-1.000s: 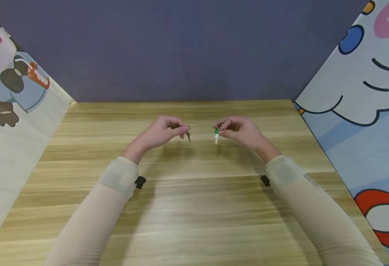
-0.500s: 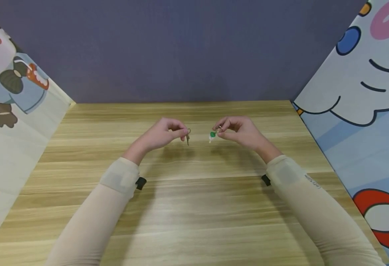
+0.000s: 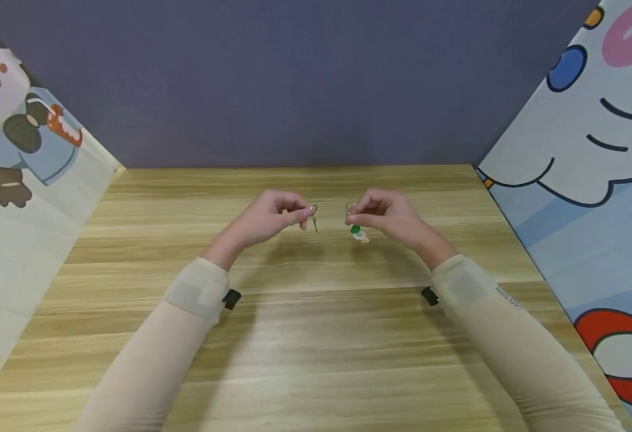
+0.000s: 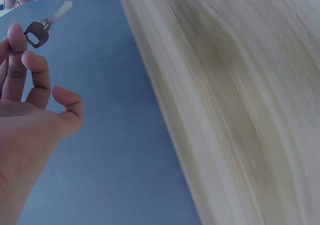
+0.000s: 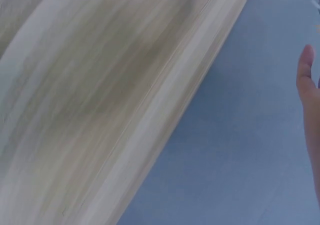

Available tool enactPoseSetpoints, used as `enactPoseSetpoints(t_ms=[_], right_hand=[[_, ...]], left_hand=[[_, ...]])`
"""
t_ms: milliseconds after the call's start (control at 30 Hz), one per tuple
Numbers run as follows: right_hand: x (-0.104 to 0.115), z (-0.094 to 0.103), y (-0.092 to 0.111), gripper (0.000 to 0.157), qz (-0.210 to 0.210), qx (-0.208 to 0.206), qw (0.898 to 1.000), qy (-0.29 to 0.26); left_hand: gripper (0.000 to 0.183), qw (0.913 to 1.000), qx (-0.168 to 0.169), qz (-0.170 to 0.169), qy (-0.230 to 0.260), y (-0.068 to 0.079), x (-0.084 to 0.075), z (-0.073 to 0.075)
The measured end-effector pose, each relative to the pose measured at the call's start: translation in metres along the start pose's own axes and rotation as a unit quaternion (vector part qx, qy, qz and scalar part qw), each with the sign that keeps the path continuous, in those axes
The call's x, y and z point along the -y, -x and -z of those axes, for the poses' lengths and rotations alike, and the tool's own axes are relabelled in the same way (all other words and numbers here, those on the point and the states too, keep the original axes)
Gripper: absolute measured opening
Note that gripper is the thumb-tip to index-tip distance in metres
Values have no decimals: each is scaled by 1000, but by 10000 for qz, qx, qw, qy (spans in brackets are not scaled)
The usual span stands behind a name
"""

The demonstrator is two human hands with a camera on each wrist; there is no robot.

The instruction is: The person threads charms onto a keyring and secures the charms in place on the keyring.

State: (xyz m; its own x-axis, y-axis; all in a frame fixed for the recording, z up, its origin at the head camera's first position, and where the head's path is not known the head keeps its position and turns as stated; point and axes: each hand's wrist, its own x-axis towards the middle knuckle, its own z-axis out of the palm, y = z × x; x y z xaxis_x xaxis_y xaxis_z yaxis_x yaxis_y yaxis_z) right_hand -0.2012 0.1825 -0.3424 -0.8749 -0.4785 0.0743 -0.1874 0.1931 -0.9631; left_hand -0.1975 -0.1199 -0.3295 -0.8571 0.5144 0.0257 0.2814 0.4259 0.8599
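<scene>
A small metal key (image 3: pixel 315 224) hangs from the fingertips of my left hand (image 3: pixel 273 217), which pinches it by its head end. In the left wrist view the key (image 4: pixel 40 32) shows a dark head with a hole, its blade pointing up and right. Across a small gap, my right hand (image 3: pixel 388 217) pinches the metal ring of a keychain (image 3: pixel 355 230). Its green and white charm dangles below the thumb, and the ring stands up at the fingertips. Both hands are above the table. Only part of the right hand (image 5: pixel 311 100) shows in the right wrist view.
The wood-grain table (image 3: pixel 316 348) lies beneath both hands. A dark blue-grey panel (image 3: pixel 305 84) rises at its back edge. Cartoon-printed panels stand at the left (image 3: pixel 30 180) and right (image 3: pixel 580 198).
The left hand has shifted slightly right with the key. In the right hand, the charm has swung from left of the fingers to below the thumb, and the ring now shows above them.
</scene>
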Motion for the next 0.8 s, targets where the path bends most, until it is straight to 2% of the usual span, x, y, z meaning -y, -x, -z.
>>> enactPoseSetpoints(t_ms=[133,300,433,800], right_hand=[[2,-5,1,11,-39,55,9999,149],[3,-9,1,22,9,223,9992,323],[5,-10,2,24,110,280,9986,441],[4,-17,4,23,815,537,9916,850]], left_hand=[[21,9994,61,-26,352,1,-2,-4],[24,9978,196,-147,614,0,-1,-10],[25,9963,277,-260,765,0,0,-12],[22,9949,405,-530,755,3,-3,-16]])
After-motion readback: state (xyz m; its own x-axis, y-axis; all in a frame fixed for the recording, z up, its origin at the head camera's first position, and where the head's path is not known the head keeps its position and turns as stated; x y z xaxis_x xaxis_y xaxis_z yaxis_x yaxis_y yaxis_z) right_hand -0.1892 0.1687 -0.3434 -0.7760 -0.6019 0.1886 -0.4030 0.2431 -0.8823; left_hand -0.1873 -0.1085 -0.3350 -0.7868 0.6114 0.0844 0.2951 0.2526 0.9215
